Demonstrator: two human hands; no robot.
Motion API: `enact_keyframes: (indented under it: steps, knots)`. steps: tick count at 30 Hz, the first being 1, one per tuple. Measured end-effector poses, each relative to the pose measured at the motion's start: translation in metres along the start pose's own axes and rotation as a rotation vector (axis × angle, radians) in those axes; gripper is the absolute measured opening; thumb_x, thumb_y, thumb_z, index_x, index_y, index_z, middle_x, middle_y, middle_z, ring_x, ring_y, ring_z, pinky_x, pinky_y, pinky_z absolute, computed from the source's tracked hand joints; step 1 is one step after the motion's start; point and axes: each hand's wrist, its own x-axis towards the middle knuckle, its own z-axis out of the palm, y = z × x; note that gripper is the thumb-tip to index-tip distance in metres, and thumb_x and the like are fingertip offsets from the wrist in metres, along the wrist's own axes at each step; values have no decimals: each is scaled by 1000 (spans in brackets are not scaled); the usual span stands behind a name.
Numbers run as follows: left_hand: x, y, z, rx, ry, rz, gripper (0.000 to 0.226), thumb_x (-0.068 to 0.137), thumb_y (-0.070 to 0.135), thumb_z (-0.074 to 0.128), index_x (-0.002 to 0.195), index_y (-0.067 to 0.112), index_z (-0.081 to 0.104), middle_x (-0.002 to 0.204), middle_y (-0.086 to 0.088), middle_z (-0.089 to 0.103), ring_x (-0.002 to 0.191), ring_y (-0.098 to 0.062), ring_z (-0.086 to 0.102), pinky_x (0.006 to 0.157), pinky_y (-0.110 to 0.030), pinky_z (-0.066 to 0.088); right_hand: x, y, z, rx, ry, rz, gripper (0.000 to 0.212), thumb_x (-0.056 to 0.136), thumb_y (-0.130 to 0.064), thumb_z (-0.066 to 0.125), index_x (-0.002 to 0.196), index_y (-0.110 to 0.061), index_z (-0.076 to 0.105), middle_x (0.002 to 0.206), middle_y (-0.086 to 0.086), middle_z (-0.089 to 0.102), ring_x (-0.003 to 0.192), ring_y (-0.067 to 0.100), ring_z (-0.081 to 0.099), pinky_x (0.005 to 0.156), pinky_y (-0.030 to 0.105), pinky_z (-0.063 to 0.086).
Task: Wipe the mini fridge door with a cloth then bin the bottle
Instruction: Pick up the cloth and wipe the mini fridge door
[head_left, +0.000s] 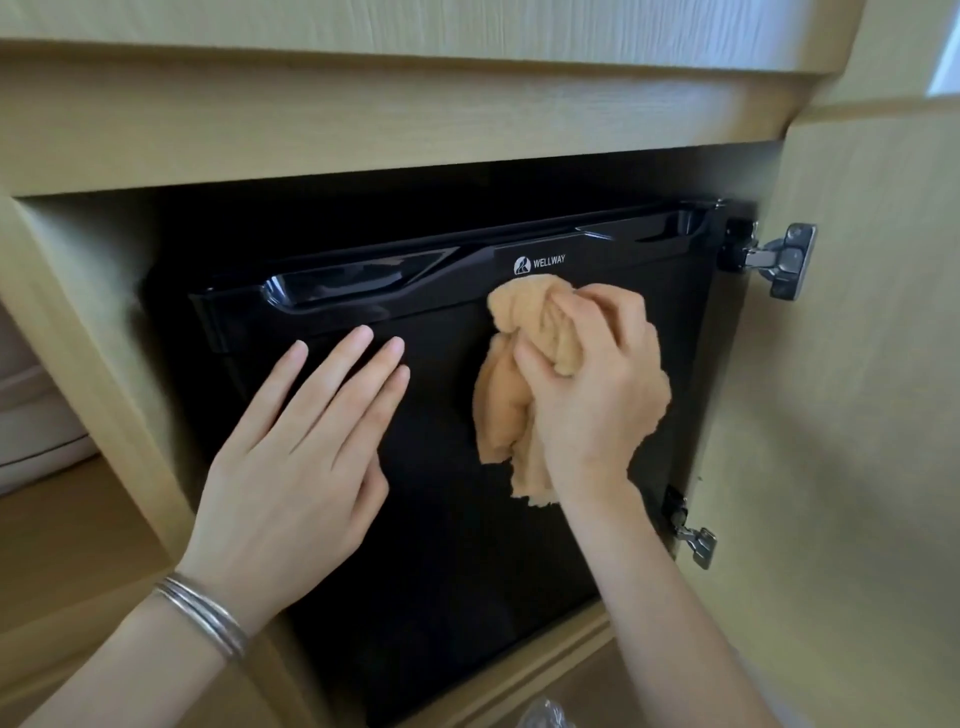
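Observation:
A black mini fridge door (441, 519) fills a wooden cabinet opening, with a glossy handle strip and a white logo along its top. My right hand (592, 384) grips a crumpled orange cloth (506, 415) and presses it on the door's upper right, just below the logo. My left hand (306, 441) lies flat on the door's left side, fingers spread and pointing up. A silver bangle circles that wrist. A crinkled clear plastic thing (550, 716) peeks in at the bottom edge; I cannot tell whether it is the bottle.
The open wooden cabinet door (857, 415) stands at the right, held by two metal hinges (779, 260). A wooden shelf edge (415, 130) overhangs the fridge. At the far left a white rounded object (31, 415) sits in the neighbouring compartment.

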Motion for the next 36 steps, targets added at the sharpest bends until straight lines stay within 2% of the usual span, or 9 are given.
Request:
enact_keyframes:
  steps: [3, 8, 14, 17, 20, 26, 30, 32, 36]
  knots:
    - [4, 6, 2, 7, -27, 22, 51, 89, 13, 44, 138, 0, 49, 150, -12, 42, 142, -28, 32, 116, -51, 24, 4, 13, -2, 28, 3, 56, 31, 75, -35, 63, 101, -18, 66, 108, 2, 60, 91, 20, 57, 69, 35, 49]
    - [25, 20, 4, 1, -4, 30, 53, 88, 16, 45, 139, 2, 48, 151, -11, 41, 143, -27, 29, 116, -52, 22, -23, 38, -22, 3, -155, 12, 31, 71, -39, 59, 98, -26, 65, 106, -4, 57, 88, 17, 56, 69, 42, 51]
    - [44, 22, 13, 49, 25, 27, 56, 87, 19, 47, 141, 5, 47, 153, -9, 37, 144, -27, 27, 118, -54, 17, -4, 32, -12, 54, -51, 30, 34, 72, -38, 66, 105, -28, 61, 110, -4, 55, 93, 17, 55, 71, 43, 51]
    - [41, 25, 20, 53, 54, 15, 57, 87, 21, 48, 141, 6, 47, 154, -9, 35, 144, -28, 27, 117, -56, 16, -40, 37, -5, -15, -151, -19, 40, 63, -36, 70, 100, -32, 57, 108, -9, 53, 89, 18, 54, 73, 35, 43]
    - [42, 27, 24, 67, 85, 12, 56, 87, 22, 48, 141, 7, 48, 153, -9, 36, 143, -30, 28, 116, -59, 16, -66, 53, -17, -69, -303, -113, 30, 65, -45, 59, 94, -36, 59, 104, -14, 53, 86, 16, 55, 72, 42, 47]
    - [49, 38, 30, 87, 83, 18, 57, 86, 24, 50, 141, 9, 48, 154, -9, 35, 144, -29, 26, 112, -69, 7, -2, 52, -17, 46, -45, 30, 32, 68, -30, 75, 98, -26, 65, 104, -5, 57, 87, 16, 57, 67, 36, 49]
    - [55, 44, 36, 99, 94, 32, 55, 88, 24, 49, 141, 11, 49, 154, -8, 36, 144, -30, 26, 114, -65, 6, -42, 74, -13, -112, -232, -21, 38, 60, -38, 77, 95, -33, 63, 103, -10, 55, 85, 16, 55, 70, 33, 45]
    - [56, 43, 38, 113, 100, 41, 55, 88, 24, 49, 142, 12, 48, 154, -7, 36, 145, -30, 25, 114, -64, 6, -61, 90, -23, -149, -357, -52, 31, 63, -44, 69, 93, -38, 60, 102, -16, 53, 85, 13, 54, 73, 38, 48]
    - [53, 42, 42, 134, 103, 41, 55, 90, 25, 46, 144, 11, 45, 155, -8, 33, 145, -31, 24, 114, -65, 7, -41, 96, -44, 14, -227, -7, 30, 68, -43, 59, 96, -33, 63, 103, -11, 56, 87, 13, 56, 70, 42, 51]
